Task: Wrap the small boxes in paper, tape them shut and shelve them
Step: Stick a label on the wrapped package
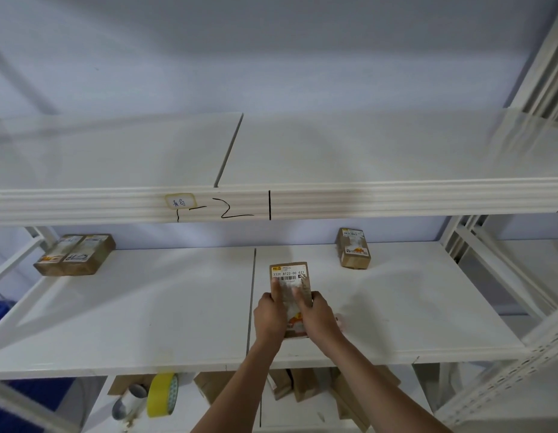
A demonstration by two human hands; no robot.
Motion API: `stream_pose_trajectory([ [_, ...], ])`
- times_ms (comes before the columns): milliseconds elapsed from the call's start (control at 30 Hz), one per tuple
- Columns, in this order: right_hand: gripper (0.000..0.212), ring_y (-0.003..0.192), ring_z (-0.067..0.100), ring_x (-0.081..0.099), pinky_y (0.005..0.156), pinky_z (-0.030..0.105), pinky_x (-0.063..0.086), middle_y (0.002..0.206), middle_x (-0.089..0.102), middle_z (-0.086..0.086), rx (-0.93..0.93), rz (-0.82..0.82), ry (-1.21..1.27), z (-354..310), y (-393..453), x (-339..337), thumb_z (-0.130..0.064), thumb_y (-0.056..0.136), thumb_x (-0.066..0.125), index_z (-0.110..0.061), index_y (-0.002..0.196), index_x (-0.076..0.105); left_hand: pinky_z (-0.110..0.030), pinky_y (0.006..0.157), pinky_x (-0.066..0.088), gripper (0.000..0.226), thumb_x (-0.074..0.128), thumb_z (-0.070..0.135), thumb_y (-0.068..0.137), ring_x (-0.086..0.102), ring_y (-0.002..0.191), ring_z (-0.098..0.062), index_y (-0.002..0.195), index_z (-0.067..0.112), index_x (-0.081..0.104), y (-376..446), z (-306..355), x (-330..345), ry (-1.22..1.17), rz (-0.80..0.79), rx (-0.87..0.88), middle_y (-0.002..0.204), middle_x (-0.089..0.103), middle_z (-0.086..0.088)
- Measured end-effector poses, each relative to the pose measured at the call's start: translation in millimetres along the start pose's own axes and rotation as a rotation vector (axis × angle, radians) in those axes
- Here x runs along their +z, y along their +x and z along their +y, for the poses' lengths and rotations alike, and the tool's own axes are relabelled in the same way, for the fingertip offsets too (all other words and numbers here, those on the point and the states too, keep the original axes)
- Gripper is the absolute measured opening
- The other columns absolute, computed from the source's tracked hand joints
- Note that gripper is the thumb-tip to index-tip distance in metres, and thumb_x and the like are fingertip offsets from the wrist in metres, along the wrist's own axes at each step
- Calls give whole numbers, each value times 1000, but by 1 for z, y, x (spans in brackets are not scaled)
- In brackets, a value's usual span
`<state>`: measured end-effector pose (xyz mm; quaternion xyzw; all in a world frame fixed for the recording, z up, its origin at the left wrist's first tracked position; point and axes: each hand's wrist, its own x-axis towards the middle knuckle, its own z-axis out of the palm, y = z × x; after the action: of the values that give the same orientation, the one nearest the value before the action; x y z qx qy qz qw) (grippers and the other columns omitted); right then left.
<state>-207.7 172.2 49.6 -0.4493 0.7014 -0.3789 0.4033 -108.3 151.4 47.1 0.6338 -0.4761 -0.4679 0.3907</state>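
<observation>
**Both hands set a wrapped box on the middle shelf**

A white metal shelving unit (396, 198) fills the view, its upper shelf bare of goods and its front rail marked by hand with "1-2", a vertical stroke and a small handwritten label (180, 201). The middle shelf (146, 307) is made of two white panels that meet at a seam near the centre.

On the right panel, just right of that seam and near the front edge, lies the wrapped box (289, 278), brown paper with a white barcode label facing up. The left hand (269, 317) holds its left side and the right hand (318, 318) holds its right side; each grip is clamped on the box, fingers laid over the top and thumbs at the edges.

Far back on the right panel stands another wrapped box (354, 249), well apart from the hands. At the far left of the shelf, two wrapped boxes (74, 254) lie side by side, touching.

On the lower shelf, seen under the front edge, a yellow tape roll (162, 395) stands on edge beside a white roll (129, 401), with several brown boxes (302, 385) to the right.
</observation>
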Motion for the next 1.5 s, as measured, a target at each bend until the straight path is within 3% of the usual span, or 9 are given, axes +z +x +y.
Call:
stream_pose_trajectory([
  [100, 43, 85, 12, 66, 53, 11, 50, 108, 67, -2, 9, 71, 34, -1, -4, -2, -58, 95, 53, -21, 117, 48, -26, 65, 55, 59, 31, 62, 99, 67, 80, -12, 116, 13, 58, 2, 1, -3, -38, -26, -6, 94, 67, -2],
  [233, 51, 84, 12, 60, 47, 7, 44, 108, 59, -4, 7, 224, 66, -8, -6, -5, -45, 93, 66, -14, 121, 37, -14, 62, 45, 47, 38, 51, 103, 58, 86, -1, 134, 18, 50, -2, 9, -5, -93, 43, 105, 111, 59, 1],
  [333, 46, 75, 7, 61, 44, 7, 42, 102, 62, -1, -13, 196, 26, -10, -3, -9, -44, 94, 65, -15, 117, 37, -10, 62, 47, 40, 37, 49, 104, 62, 96, -2, 132, 24, 51, -7, 13, -1, -205, -120, 85, 119, 63, 0],
  [567, 24, 83, 23, 69, 75, 40, 60, 87, 70, 1, -121, 254, 116, -9, 6, -24, -33, 102, 54, -13, 92, 65, -31, 70, 62, 55, 74, 40, 87, 69, 101, -19, 132, 25, 47, 7, 2, -14, -213, -197, 60, 120, 65, -4],
  [633, 20, 99, 23, 65, 74, 30, 54, 106, 65, -3, -76, 201, 166, -8, 10, -32, -35, 99, 60, -18, 109, 59, -36, 76, 62, 51, 69, 43, 91, 69, 103, -24, 134, 27, 48, 10, 1, -20, -280, -256, -21, 121, 66, -7],
  [733, 51, 117, 21, 56, 90, 32, 49, 126, 53, -4, 123, 13, 167, -12, 11, -31, -59, 93, 58, -29, 132, 45, -52, 92, 57, 41, 62, 43, 96, 68, 110, -29, 133, 26, 56, 11, 0, -22, -498, -376, -137, 121, 71, -6],
  [867, 57, 108, 19, 59, 101, 40, 50, 110, 61, -5, 159, -61, 106, -9, 7, -19, -70, 93, 44, -25, 126, 53, -51, 94, 56, 39, 54, 42, 99, 68, 110, -29, 133, 25, 55, 9, -1, -16, -436, -377, -160, 121, 70, -6],
  [1067, 53, 102, 16, 59, 63, 15, 44, 124, 62, 3, 96, -14, 152, -3, 1, -6, -57, 100, 46, -19, 136, 49, -40, 81, 59, 50, 48, 61, 96, 68, 99, -25, 124, 21, 54, 9, 3, -4, -232, -210, -178, 113, 67, -7],
  [1500, 46, 99, 17, 62, 75, 30, 53, 113, 64, 0, 220, -25, 305, 6, 12, -6, -54, 92, 62, -20, 121, 55, -39, 82, 60, 66, 42, 71, 92, 68, 104, -23, 137, 23, 48, 10, -3, -4, -249, -223, -131, 121, 66, -5],
])
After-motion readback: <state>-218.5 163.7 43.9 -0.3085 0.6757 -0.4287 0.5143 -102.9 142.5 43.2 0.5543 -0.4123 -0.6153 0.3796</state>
